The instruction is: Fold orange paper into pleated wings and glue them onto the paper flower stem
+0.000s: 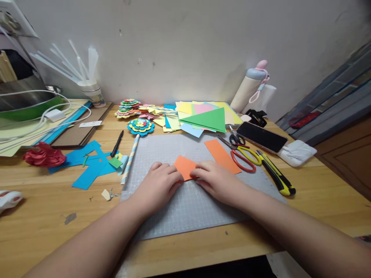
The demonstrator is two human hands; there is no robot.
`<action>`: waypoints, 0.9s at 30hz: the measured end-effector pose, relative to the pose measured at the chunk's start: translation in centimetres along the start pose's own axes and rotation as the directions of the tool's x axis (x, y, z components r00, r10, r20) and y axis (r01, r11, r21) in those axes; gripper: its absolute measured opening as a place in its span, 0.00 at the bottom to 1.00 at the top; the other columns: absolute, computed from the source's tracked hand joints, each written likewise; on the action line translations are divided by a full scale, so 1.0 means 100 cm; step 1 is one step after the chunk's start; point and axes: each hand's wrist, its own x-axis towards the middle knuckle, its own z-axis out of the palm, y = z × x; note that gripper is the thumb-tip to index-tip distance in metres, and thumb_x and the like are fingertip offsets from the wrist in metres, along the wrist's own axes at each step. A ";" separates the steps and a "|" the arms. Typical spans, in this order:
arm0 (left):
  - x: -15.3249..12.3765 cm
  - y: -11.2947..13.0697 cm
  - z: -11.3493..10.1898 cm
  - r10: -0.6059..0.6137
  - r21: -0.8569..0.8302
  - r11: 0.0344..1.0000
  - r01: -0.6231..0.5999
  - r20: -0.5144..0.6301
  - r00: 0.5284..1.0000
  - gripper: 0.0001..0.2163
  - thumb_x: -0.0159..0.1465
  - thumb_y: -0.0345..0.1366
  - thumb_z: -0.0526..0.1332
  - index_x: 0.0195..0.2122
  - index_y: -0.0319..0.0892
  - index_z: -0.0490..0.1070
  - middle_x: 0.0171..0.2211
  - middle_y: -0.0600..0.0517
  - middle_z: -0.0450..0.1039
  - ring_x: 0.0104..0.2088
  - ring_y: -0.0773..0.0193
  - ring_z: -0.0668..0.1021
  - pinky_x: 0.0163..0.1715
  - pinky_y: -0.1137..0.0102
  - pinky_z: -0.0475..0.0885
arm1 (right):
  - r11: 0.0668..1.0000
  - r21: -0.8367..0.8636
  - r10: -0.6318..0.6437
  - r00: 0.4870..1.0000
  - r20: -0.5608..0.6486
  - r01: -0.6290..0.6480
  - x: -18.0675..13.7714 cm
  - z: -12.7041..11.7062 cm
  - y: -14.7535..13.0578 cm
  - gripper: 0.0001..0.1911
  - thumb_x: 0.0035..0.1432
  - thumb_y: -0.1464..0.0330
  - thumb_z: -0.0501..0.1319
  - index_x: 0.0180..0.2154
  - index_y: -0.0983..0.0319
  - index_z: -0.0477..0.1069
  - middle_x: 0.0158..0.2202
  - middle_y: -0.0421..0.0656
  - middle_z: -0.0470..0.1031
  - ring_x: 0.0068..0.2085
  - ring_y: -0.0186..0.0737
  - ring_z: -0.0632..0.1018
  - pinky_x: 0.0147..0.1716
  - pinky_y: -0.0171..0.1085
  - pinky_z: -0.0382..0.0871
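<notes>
An orange piece of paper lies on the grey gridded cutting mat, between my two hands. My left hand grips its left side, fingers curled with the thumb at the lower edge. At the opposite side, the fingers of my right hand close on the paper's lower right edge. A longer orange paper strip rests on the mat just beyond my right hand. Left of the mat's middle, a striped paper straw lies along the edge, below a layered blue and yellow paper flower.
Scissors with red and yellow handles, a yellow-black utility knife and a phone lie on the right. Blue paper scraps, a black pen and crumpled red paper are left. Coloured sheets and a bottle stand behind.
</notes>
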 end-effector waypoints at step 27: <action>-0.003 0.017 -0.011 0.056 0.279 0.960 0.027 -0.283 0.958 0.13 0.66 0.32 0.52 0.25 0.42 0.69 0.27 0.55 0.72 0.33 0.63 0.72 0.39 0.63 0.59 | 0.980 -0.038 -0.196 0.937 -0.289 0.193 0.014 0.008 -0.022 0.10 0.63 0.73 0.51 0.35 0.64 0.71 0.33 0.45 0.75 0.37 0.40 0.72 0.36 0.41 0.58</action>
